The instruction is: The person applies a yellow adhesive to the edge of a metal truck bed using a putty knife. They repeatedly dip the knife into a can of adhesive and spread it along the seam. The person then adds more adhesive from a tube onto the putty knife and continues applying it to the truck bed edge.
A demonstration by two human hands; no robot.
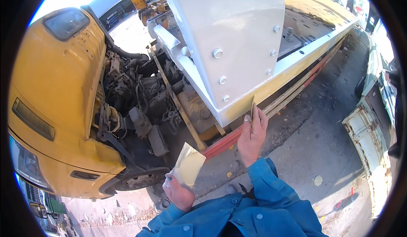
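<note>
Yellow putty: a pale yellowish smear covers the lower corner of the white steel body of the truck, just where the thin blade meets it.
Head view, right hand: the right hand is raised, its thumb and fingers pressed together on the thin blade, which stands nearly upright with its top edge against the smeared corner.
Head view, left hand: the left hand is held low and nearer the body, fingers curled around the bottom of a flat cream-coloured board, gripping it from below; the board tilts up and to the right.
Position of the two hands: well apart, the board below and to the left of the blade.
Sleeves: both forearms come in from the lower edge in a blue work jacket with buttons.
Truck cab: a yellow cab is tipped forward at the left, its engine and hoses laid open between the cab and the white body.
Frame: red and yellow chassis rails run along under the white body toward the upper right.
Bolts: several round bolt heads sit along the white panel.
Ground: grey concrete ground, dusty and stained, lies under the right arm.
Right edge: a white, rusted panel stands near the picture's rim.
</note>
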